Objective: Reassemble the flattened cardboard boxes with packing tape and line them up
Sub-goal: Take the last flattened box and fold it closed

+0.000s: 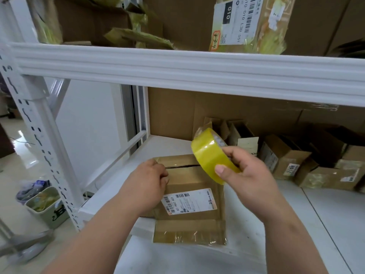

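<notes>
We see a box (189,196) lying on the white shelf (325,224), close to its front left corner, with its lower flap reaching past the shelf's front step. A white label (189,201) with barcodes sits on its upper face, and a dark seam runs across the top between two flaps. Clear tape already shines along the bottom edge.

Our left hand (147,180) rests on the box's left side, fingers curled down against the cardboard beside the seam; whether they pinch a strip of tape there we cannot tell. Our right hand (245,175) holds the tape roll (212,155) above the box's upper right corner, thumb pressed on the yellow outer face and the other fingers wrapped around the far side. The roll is tilted, its core facing up and to the right. It does not touch the box.

Behind the roll, further along the shelf to the right, several small boxes (282,155) stand close together against a big carton (177,111) at the back. Some are open, some taped, one carries a small label.

An upper shelf beam (177,68) crosses above, with more cartons on it, one bearing a shipping label (235,20). To the left, on the floor beside the rack's post (39,139), stands a bin (46,206) filled with scraps.
</notes>
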A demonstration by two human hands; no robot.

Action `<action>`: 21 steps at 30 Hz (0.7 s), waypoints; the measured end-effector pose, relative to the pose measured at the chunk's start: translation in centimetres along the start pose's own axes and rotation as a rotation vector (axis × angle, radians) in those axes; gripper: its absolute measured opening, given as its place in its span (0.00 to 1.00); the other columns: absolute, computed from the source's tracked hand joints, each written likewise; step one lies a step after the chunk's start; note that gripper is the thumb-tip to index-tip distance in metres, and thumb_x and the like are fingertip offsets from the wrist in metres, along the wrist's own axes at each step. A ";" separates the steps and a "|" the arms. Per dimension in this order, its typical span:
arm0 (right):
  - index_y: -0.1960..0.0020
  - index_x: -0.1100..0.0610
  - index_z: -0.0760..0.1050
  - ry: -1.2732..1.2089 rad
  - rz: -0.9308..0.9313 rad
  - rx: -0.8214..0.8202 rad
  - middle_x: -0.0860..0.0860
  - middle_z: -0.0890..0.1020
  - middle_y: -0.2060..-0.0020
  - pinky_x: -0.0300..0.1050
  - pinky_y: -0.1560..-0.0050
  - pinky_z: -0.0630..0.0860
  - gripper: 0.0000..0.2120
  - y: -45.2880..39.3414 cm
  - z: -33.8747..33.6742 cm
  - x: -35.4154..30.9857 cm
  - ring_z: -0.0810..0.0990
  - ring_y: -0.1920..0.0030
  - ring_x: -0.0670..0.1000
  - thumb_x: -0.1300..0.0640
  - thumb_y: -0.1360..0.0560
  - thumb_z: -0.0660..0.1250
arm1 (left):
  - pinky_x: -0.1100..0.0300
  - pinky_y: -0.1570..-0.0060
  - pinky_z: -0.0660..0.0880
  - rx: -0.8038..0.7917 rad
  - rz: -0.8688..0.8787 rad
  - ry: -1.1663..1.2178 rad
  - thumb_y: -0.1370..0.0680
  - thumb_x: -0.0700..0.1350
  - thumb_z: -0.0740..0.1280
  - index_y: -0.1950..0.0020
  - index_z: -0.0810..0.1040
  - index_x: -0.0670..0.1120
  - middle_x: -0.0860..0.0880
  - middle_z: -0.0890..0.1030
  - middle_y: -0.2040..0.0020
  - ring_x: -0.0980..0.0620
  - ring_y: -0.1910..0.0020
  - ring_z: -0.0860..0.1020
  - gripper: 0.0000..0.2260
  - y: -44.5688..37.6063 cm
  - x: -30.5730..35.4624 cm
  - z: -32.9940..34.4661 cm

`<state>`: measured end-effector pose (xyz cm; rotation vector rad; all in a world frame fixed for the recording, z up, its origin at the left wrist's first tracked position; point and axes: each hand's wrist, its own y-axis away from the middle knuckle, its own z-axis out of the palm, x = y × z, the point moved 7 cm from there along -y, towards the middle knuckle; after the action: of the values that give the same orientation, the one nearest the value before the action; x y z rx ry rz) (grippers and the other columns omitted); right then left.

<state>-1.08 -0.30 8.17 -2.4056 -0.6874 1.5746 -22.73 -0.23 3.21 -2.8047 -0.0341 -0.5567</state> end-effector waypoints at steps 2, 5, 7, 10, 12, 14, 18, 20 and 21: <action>0.48 0.39 0.75 0.153 -0.018 -0.015 0.39 0.80 0.53 0.43 0.47 0.74 0.11 -0.5 1.4 0.0 0.76 0.46 0.46 0.45 0.30 0.64 | 0.58 0.42 0.72 0.025 0.011 0.033 0.19 0.48 0.63 0.41 0.81 0.48 0.52 0.75 0.44 0.51 0.43 0.74 0.11 -0.1 -0.5 0.3; 0.44 0.41 0.75 0.312 -0.044 -0.030 0.39 0.78 0.50 0.56 0.39 0.71 0.16 -1.1 2.7 -0.4 0.71 0.40 0.54 0.43 0.30 0.61 | 0.61 0.41 0.69 0.033 0.021 0.062 0.18 0.49 0.63 0.38 0.81 0.48 0.51 0.75 0.42 0.51 0.41 0.73 0.12 -0.2 -0.9 0.6; 0.43 0.43 0.76 0.333 -0.053 -0.012 0.40 0.78 0.50 0.55 0.38 0.70 0.17 -1.5 3.1 -0.8 0.71 0.39 0.56 0.43 0.30 0.61 | 0.63 0.42 0.67 0.010 0.041 0.083 0.18 0.49 0.63 0.37 0.80 0.49 0.52 0.74 0.42 0.52 0.40 0.72 0.13 -0.4 -0.8 1.0; 0.44 0.41 0.75 0.241 -0.084 0.045 0.39 0.80 0.52 0.57 0.41 0.73 0.14 -2.1 3.7 -1.4 0.75 0.42 0.56 0.43 0.29 0.62 | 0.59 0.37 0.68 -0.056 0.125 0.078 0.19 0.50 0.64 0.35 0.79 0.52 0.54 0.73 0.41 0.52 0.39 0.71 0.14 -0.3 0.8 2.6; 0.42 0.43 0.76 0.266 -0.115 0.045 0.40 0.80 0.50 0.57 0.40 0.72 0.15 -2.3 4.2 -1.4 0.74 0.42 0.55 0.45 0.28 0.63 | 0.58 0.37 0.69 -0.067 0.160 0.079 0.19 0.49 0.64 0.35 0.80 0.55 0.54 0.75 0.40 0.53 0.39 0.72 0.14 -0.2 1.6 3.3; 0.38 0.44 0.76 0.320 -0.062 0.007 0.41 0.80 0.45 0.56 0.37 0.71 0.19 -2.3 4.4 -0.1 0.72 0.39 0.53 0.44 0.28 0.62 | 0.57 0.39 0.72 -0.080 0.072 0.279 0.19 0.45 0.63 0.38 0.81 0.57 0.55 0.80 0.43 0.55 0.42 0.76 0.13 -0.3 1.2 3.2; 0.37 0.42 0.75 0.297 0.079 -0.032 0.44 0.78 0.41 0.58 0.37 0.72 0.17 -1.7 3.4 3.4 0.72 0.37 0.52 0.47 0.25 0.68 | 0.64 0.50 0.72 -0.108 -0.199 0.872 0.15 0.47 0.56 0.36 0.72 0.54 0.57 0.85 0.50 0.58 0.46 0.80 0.10 -0.2 0.0 2.3; 0.41 0.38 0.74 0.288 0.098 -0.062 0.43 0.77 0.42 0.58 0.35 0.71 0.13 -1.4 3.4 3.9 0.71 0.36 0.51 0.49 0.24 0.69 | 0.66 0.51 0.70 -0.108 -0.184 0.956 0.15 0.52 0.55 0.35 0.71 0.56 0.58 0.84 0.47 0.59 0.45 0.80 0.11 -0.4 0.3 2.0; 0.43 0.37 0.73 0.294 0.098 -0.071 0.42 0.76 0.42 0.58 0.34 0.69 0.13 -1.4 3.4 4.0 0.69 0.35 0.51 0.50 0.24 0.69 | 0.66 0.49 0.69 -0.113 -0.174 0.977 0.16 0.54 0.55 0.36 0.71 0.58 0.59 0.82 0.45 0.59 0.44 0.80 0.11 -0.6 0.5 2.0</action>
<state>-3.24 2.45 4.05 -2.6839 -0.5842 1.2074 -21.57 0.86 1.83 -2.3268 -0.0449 -1.9271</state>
